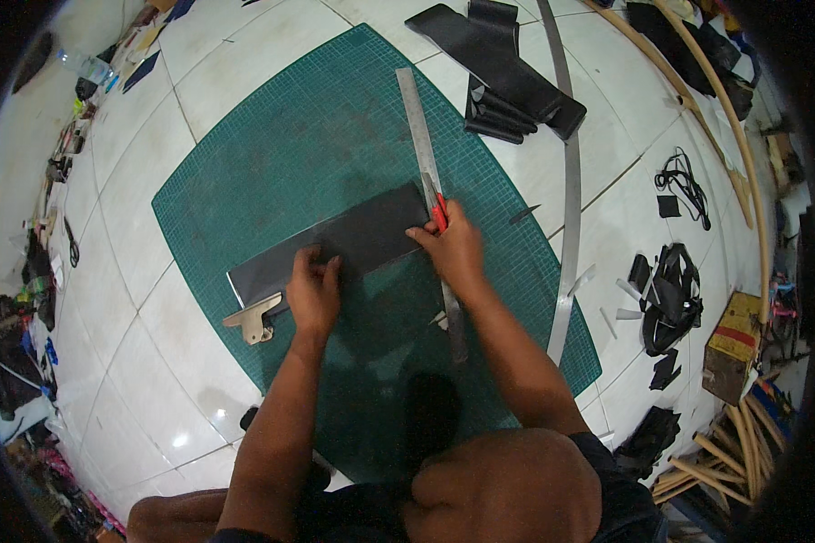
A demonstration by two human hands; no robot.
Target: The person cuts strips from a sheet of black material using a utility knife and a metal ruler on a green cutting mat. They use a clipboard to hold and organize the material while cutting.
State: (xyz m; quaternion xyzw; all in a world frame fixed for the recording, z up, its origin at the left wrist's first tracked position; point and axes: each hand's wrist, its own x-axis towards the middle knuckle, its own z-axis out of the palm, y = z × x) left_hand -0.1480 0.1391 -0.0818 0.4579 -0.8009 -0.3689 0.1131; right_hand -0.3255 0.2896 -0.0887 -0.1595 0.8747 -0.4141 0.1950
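Observation:
A green cutting mat lies on the white tiled floor. On it rests a dark rectangular sheet, clamped at its left end by a beige clip. My left hand presses flat on the sheet's near edge. My right hand grips a red-handled knife, its blade against a long steel ruler that runs along the sheet's right end.
Dark folded strips lie beyond the mat. A long metal band curves along the mat's right side. Black scraps and straps and a cardboard box sit right. Tools and a bottle line the left edge.

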